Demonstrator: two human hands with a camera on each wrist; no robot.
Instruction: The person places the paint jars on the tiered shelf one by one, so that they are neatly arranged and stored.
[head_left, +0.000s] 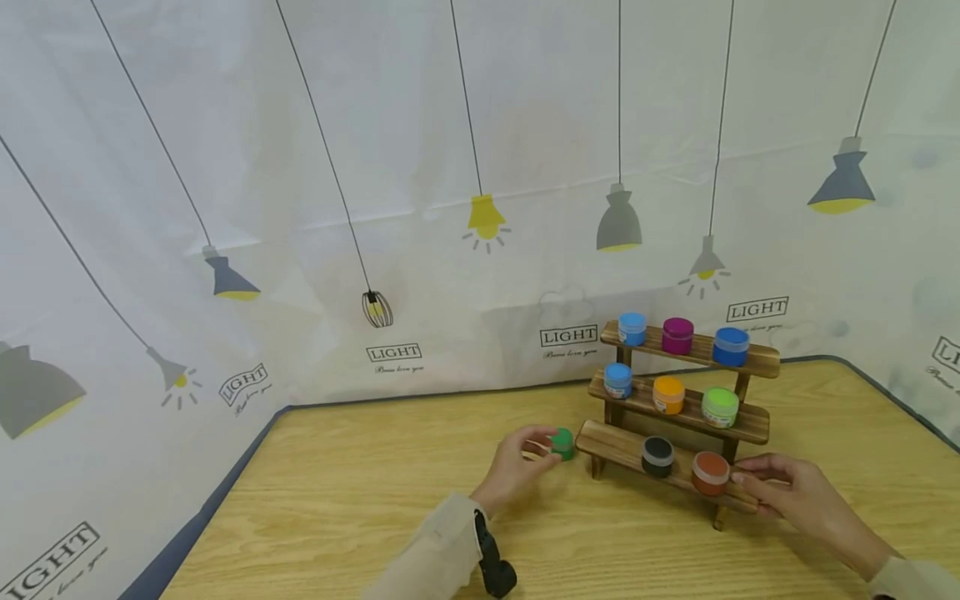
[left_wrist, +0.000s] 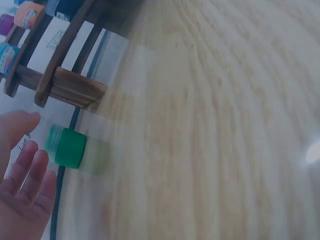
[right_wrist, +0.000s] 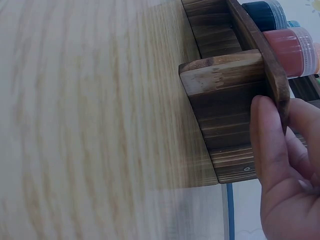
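Note:
A small green paint jar [head_left: 564,444] stands on the table, left of a three-tier wooden rack [head_left: 615,442]. My left hand [head_left: 516,467] is beside this jar, thumb and fingers spread; the left wrist view shows a gap between the hand [left_wrist: 25,200] and the green jar [left_wrist: 70,147]. At the rack's right end, my right hand [head_left: 806,496] pinches the tip of the lowest shelf [right_wrist: 275,75] between thumb and fingers. Nearest that hand on the shelf sits a reddish-brown jar [head_left: 710,473], with a black jar [head_left: 657,457] to its left.
The middle shelf carries a blue jar [head_left: 618,381], an orange jar [head_left: 668,395] and a light green jar [head_left: 720,407]. On top are a light blue jar [head_left: 632,329], a purple jar [head_left: 677,336] and a darker blue jar [head_left: 731,347]. Behind the wooden table [head_left: 360,483] hangs a lamp-printed cloth [head_left: 420,275].

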